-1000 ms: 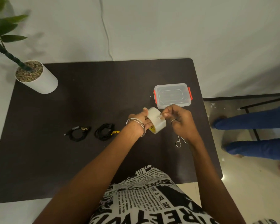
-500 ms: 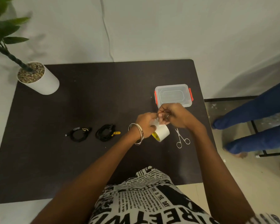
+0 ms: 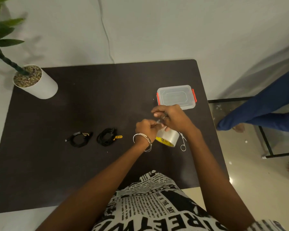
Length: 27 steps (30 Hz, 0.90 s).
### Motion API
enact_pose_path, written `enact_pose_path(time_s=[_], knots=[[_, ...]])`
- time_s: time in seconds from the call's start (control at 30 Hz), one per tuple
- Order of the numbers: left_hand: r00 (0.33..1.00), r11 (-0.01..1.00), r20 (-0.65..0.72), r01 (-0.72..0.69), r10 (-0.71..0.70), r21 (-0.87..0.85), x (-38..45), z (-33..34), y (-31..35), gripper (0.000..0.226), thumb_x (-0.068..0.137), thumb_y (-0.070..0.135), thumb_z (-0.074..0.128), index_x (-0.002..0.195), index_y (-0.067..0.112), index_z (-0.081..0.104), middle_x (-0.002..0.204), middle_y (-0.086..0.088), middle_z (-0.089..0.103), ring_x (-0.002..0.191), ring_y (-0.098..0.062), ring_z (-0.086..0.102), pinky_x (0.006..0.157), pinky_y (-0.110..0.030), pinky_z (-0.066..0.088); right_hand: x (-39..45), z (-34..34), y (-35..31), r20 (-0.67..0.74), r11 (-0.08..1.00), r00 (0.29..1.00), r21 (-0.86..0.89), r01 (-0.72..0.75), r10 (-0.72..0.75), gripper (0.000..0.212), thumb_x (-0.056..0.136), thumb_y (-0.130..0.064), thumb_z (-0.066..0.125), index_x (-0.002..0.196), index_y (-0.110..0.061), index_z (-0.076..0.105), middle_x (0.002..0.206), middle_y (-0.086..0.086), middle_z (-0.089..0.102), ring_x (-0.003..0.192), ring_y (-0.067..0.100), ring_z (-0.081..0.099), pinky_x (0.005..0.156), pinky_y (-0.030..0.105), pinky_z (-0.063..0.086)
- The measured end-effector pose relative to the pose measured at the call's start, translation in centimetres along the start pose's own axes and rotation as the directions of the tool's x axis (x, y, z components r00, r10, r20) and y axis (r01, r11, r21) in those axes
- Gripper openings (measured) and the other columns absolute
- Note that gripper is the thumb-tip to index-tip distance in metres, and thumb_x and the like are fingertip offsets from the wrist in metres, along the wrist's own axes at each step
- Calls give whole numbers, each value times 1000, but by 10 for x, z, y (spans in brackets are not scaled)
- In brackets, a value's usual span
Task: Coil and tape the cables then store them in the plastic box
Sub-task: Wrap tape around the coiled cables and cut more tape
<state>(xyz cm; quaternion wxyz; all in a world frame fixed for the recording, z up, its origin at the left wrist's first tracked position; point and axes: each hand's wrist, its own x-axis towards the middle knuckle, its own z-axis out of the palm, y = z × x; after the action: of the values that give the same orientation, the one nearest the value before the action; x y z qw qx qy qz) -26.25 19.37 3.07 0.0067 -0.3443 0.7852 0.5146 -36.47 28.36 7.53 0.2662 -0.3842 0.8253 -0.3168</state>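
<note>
1. Fingertips (image 3: 158, 125) of both hands pinch at the tape end above the clear tape roll with its yellow core (image 3: 168, 138): left hand (image 3: 146, 129), right hand (image 3: 171, 117).
2. Two coiled black cables (image 3: 93, 137) lie left of the hands; taping not discernible.
3. Lidded clear plastic box with red clips (image 3: 176, 97) sits just beyond the hands; storing appears still to do.
4. Small metal scissors (image 3: 183, 142) rest just right of the roll.
</note>
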Motion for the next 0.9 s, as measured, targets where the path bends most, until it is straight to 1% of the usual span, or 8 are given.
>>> enact_pose_path(time_s=[0.13,0.2,0.3,0.4,0.47,0.57,0.73,0.9], knots=[[1000,998,-5,13,-14,-69,2,-5,0,21,83,32,68,87,13,76,78,-10,72,75,-23,66,71,-31,53,-6,-1,3,-43,996,996,54,-71,73,24,89,1,58,108,-12,66,106,9,62,90,24,65,52,32,59],[1000,993,-1,30,-30,-111,1,-6,1,23,84,31,67,95,12,75,84,-9,72,79,-19,65,74,-28,52,-11,2,5,-118,995,988,27,-94,97,23,87,2,61,106,-10,68,106,10,64,93,27,64,61,30,59],[997,978,-6,79,-82,-191,0,-6,1,24,85,29,67,98,11,74,85,-7,72,80,-18,64,73,-27,52,-20,2,8,-248,984,952,53,-171,179,26,82,-6,71,108,-8,68,109,9,68,102,24,63,85,24,47],[992,966,11,126,-126,-224,0,-6,0,23,85,32,66,92,12,75,75,-5,68,73,-19,61,66,-33,53,-29,6,14,-75,953,952,88,-289,296,57,70,-19,83,122,-11,61,125,6,61,115,21,55,99,31,43],[989,963,9,149,-150,-223,0,-4,-2,23,85,35,65,88,15,75,77,-5,70,77,-23,66,68,-40,56,-33,14,21,28,947,947,19,-320,319,62,66,-20,86,121,-11,60,124,7,61,115,23,56,96,33,45],[969,918,51,245,-242,-311,-2,-3,1,28,86,41,59,86,18,75,86,-4,73,90,-21,68,71,-42,57,-38,23,27,9,930,943,159,-331,334,55,67,-15,84,117,-10,63,114,6,67,104,19,63,87,26,48],[868,680,181,478,-462,-556,-4,-8,1,34,93,34,47,74,18,70,83,4,73,90,-9,66,88,-44,48,-36,25,32,-11,857,918,363,-365,396,42,70,-5,81,109,-11,67,101,3,70,96,17,66,88,33,54],[894,709,209,442,-395,-549,-3,-7,-2,29,88,42,58,79,16,69,87,6,70,91,-10,64,78,-35,49,-34,21,40,23,855,920,361,-372,390,41,70,-5,81,108,-14,68,101,0,70,98,16,66,88,32,54]])
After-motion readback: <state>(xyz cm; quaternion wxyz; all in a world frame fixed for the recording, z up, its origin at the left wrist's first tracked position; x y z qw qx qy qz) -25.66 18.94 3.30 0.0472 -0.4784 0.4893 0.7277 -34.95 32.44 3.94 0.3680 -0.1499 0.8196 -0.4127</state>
